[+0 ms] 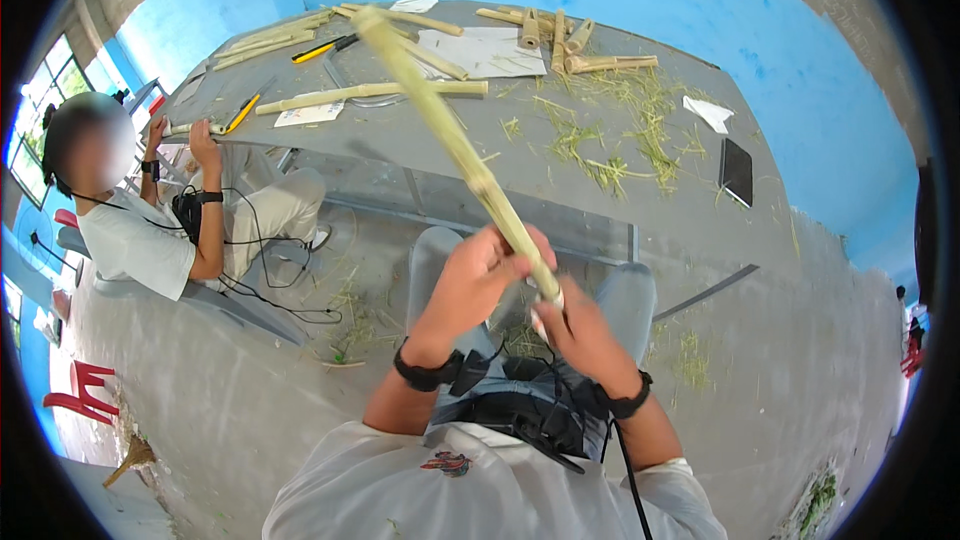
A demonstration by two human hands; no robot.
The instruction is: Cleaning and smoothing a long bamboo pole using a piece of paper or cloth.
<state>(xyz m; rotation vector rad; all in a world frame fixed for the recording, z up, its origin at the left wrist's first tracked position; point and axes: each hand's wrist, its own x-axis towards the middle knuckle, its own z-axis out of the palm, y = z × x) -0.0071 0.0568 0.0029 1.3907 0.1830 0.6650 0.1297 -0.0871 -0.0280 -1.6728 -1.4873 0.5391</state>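
A long pale green bamboo stick [440, 125] slants up and away from my lap, its far end over the table. My left hand [480, 275] is closed round its lower part, below a node. At the near end of the stick, my right hand [585, 335] is closed with the fingers against it. Something white shows at these fingers, but I cannot tell whether it is a wrapping or a separate piece. Both wrists wear black bands.
Ahead stands a grey table [620, 210] with bamboo pieces [560, 40], green shavings [600, 145], a yellow utility knife [318, 50], white paper [485, 52] and a dark phone [736, 172]. At left a seated person [150, 230] holds a stick and a yellow knife. Red chairs [85, 390] stand behind.
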